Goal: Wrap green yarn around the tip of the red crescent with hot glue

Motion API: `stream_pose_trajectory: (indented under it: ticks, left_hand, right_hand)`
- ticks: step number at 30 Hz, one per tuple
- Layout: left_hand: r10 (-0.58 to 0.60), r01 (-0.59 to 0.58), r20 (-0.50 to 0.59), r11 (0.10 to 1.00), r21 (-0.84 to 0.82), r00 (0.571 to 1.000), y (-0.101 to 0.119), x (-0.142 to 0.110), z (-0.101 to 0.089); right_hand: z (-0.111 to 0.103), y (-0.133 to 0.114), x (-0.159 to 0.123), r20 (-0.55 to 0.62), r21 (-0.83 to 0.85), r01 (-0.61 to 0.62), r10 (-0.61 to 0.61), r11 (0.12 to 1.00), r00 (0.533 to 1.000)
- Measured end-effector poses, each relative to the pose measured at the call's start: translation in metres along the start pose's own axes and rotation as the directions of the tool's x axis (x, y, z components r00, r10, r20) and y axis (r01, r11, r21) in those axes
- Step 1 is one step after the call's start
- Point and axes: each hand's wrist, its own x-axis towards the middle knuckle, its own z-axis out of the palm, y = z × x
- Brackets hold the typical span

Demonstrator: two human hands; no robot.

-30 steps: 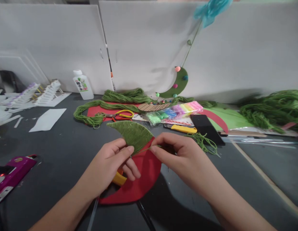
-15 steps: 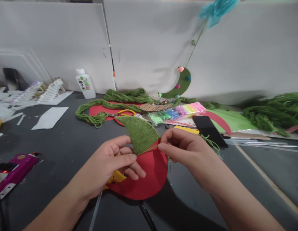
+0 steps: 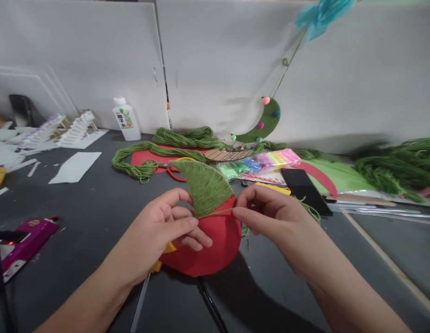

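A red card cutout [image 3: 215, 249] with a rounded lower part stands tilted in front of me, its pointed upper end wound in green yarn [image 3: 208, 187]. My left hand [image 3: 176, 222] grips its left edge, thumb in front beside the lowest turns of yarn. At the card's right edge, my right hand [image 3: 263, 210] pinches a strand of green yarn [image 3: 218, 212], which stretches across the red face from the wound part. Behind the left fingers shows part of a yellow tool [image 3: 156, 266], mostly hidden, with a clear stick [image 3: 140, 303] and a black cable [image 3: 211, 305] below.
Scissors [image 3: 176, 173], green yarn hanks [image 3: 187, 138], a packet of coloured material [image 3: 258, 163] and a black phone [image 3: 305, 190] lie farther back. A white bottle [image 3: 126, 119] stands by the wall. At left is a purple device [image 3: 27, 245]; a green crescent [image 3: 261, 122] hangs behind.
The yarn strand now crosses the red card slightly lower and nearly level, drawn by my right hand. The card has risen a little, and the view has shifted slightly.
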Motion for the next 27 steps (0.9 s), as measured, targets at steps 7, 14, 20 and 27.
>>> stream_pose_trajectory:
  ticks: [7, 14, 20, 27]
  left_hand:
    - [0.071, -0.071, -0.045, 0.997, 0.006, 0.996, -0.0056, 0.0019, 0.0025]
    - [0.09, -0.086, -0.052, 0.992, 0.088, 0.995, -0.0035, 0.0012, 0.002]
    - [0.109, -0.096, -0.098, 0.987, 0.132, 0.989, -0.0022, 0.0002, 0.0045]
    - [0.125, -0.117, -0.086, 0.989, 0.093, 0.988, -0.0019, -0.0027, 0.0044]
  right_hand:
    - [0.0009, 0.0033, 0.0016, -0.053, 0.062, -0.005, 0.009, 0.998, 0.999]
    - [-0.0011, 0.0043, 0.0022, -0.069, 0.003, -0.001, 0.001, 1.0, 0.998]
    - [0.0001, 0.0019, 0.0007, -0.074, -0.005, -0.003, 0.002, 1.0, 0.997]
    - [0.0009, -0.0006, -0.0001, -0.07, 0.003, -0.02, 0.02, 1.0, 0.997]
